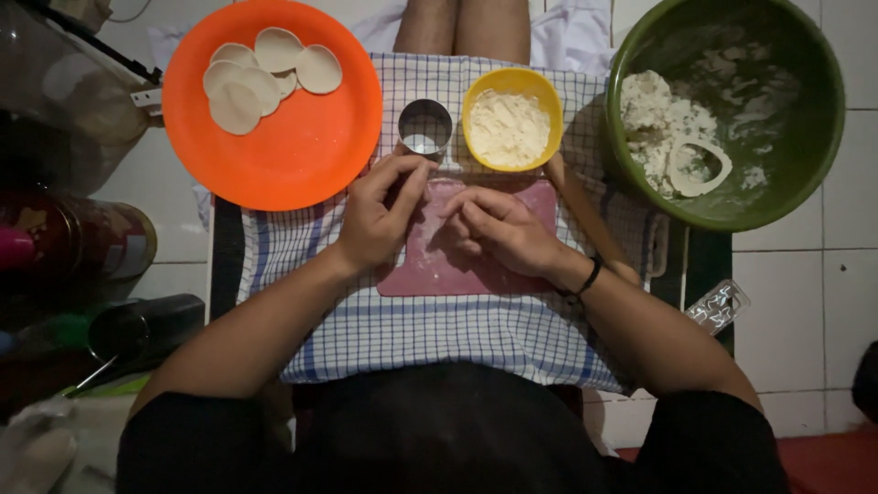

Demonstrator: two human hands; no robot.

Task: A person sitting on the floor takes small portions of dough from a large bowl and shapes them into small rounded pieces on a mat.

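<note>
Both my hands rest on a dusty pink cutting board [430, 270] that lies on a blue-and-white checked cloth [430, 334]. My left hand [380, 215] has its fingers bent and pressed together over the board's upper left part. My right hand [498, 229] lies beside it, fingers curled toward the left hand; whether dough lies under the fingertips is hidden. Just beyond the left fingers stands a small round metal cutter [425, 128]. A wooden rolling pin [585, 220] lies partly under my right wrist.
An orange plate [302, 146] at the upper left carries several flat dough rounds [265, 73]. A yellow bowl [512, 119] holds flour. A large green bowl [732, 110] at the right holds dough scraps. Dark containers stand at the left, a clear plastic piece [721, 306] at the right.
</note>
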